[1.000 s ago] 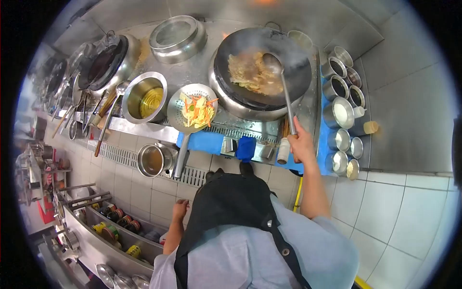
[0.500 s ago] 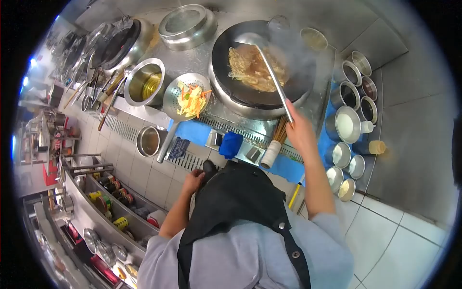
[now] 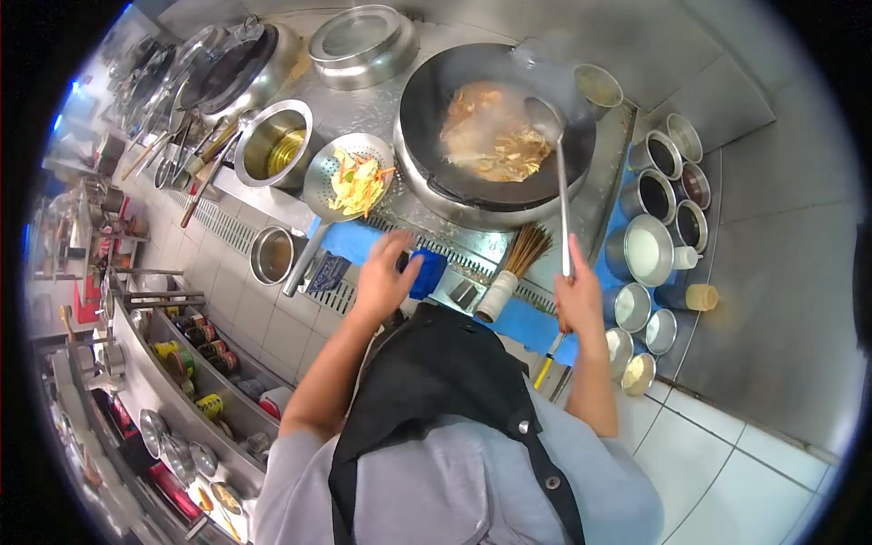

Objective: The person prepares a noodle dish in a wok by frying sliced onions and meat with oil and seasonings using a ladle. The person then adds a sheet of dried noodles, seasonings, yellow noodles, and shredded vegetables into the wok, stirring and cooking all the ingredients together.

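Observation:
My right hand (image 3: 579,295) is closed round the long handle of a ladle (image 3: 545,118). The ladle's bowl is at the right inside of a large black wok (image 3: 427,118), beside the steaming noodles (image 3: 509,156). Near the stove's front edge, my left hand (image 3: 386,277) has its thumb and fingers apart. It is beside a blue cloth (image 3: 429,274) and a small dark part at the stove front; whether it touches either I cannot tell. Left of the wok, a perforated strainer (image 3: 320,191) holds shredded vegetables and egg (image 3: 357,184).
A metal pot with oil (image 3: 250,168) stands behind the strainer. Seasoning bowls (image 3: 649,250) line the right side. A bamboo brush (image 3: 509,277) lies at the stove's front. A lidded pot (image 3: 363,50) is at the back. Shelved cans (image 3: 209,404) stand lower left.
My left hand has risen from beside the apron to the blue cloth. My right hand has drawn back, and the ladle has swung rightward in the wok. The noodles have shifted, with more steam over them.

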`<state>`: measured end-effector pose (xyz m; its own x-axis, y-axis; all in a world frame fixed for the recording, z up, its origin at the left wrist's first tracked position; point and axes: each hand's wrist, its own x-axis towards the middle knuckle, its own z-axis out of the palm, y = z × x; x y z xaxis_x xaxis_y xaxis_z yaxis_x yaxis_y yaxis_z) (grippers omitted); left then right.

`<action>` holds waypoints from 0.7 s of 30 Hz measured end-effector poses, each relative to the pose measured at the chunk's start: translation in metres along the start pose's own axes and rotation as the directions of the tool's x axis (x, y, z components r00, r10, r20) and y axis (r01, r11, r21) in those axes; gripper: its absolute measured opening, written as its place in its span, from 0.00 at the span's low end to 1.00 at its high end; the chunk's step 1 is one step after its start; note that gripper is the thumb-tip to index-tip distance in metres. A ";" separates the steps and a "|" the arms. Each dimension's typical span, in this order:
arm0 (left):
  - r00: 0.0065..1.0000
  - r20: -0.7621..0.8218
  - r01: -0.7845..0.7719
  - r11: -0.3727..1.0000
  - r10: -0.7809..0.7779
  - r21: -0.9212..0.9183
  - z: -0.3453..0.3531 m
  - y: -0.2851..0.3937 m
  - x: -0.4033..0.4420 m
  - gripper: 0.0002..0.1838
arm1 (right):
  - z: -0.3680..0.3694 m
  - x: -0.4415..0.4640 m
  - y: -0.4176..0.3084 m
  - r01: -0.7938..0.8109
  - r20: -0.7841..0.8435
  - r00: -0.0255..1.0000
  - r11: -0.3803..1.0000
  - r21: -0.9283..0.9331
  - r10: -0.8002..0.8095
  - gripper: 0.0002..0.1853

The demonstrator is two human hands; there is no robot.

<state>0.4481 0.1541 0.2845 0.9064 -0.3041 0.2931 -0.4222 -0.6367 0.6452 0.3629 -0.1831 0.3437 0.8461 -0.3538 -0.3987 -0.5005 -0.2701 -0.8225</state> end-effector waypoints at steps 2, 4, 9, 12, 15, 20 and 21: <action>0.988 -0.067 -0.141 0.990 0.142 0.023 0.011 0.010 0.044 0.19 | 0.008 0.018 0.013 0.105 0.003 0.994 0.988 0.110 -0.106 0.39; 0.969 -0.086 -0.227 0.972 0.232 0.068 0.025 0.015 0.076 0.16 | 0.017 0.022 0.006 0.154 -0.007 0.988 0.980 0.127 -0.154 0.41; 0.961 -0.020 -0.268 0.951 0.274 0.156 0.049 0.001 0.106 0.08 | 0.018 0.014 0.015 0.150 0.064 0.986 0.985 0.081 -0.155 0.39; 0.963 0.010 -0.266 0.953 0.268 0.148 0.046 0.011 0.108 0.07 | 0.022 0.030 0.013 0.191 0.037 0.981 0.977 -0.092 -0.188 0.39; 0.964 -0.002 -0.263 0.961 0.264 0.083 0.047 0.016 0.105 0.08 | 0.024 -0.005 -0.011 0.126 0.094 0.987 0.989 0.076 -0.133 0.37; 0.965 -0.022 -0.257 0.961 0.260 0.100 0.050 0.019 0.107 0.08 | 0.017 -0.014 0.007 0.088 0.220 0.971 0.995 0.049 -0.096 0.38; 0.965 -0.025 -0.257 0.961 0.261 0.102 0.051 0.021 0.105 0.08 | 0.021 -0.012 0.008 0.100 0.176 0.979 0.994 0.044 -0.106 0.38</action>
<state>0.5341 0.0729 0.2924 0.7650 -0.4418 0.4685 -0.6396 -0.6058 0.4731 0.3528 -0.1620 0.3336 0.9135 -0.1599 -0.3741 -0.4048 -0.2644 -0.8753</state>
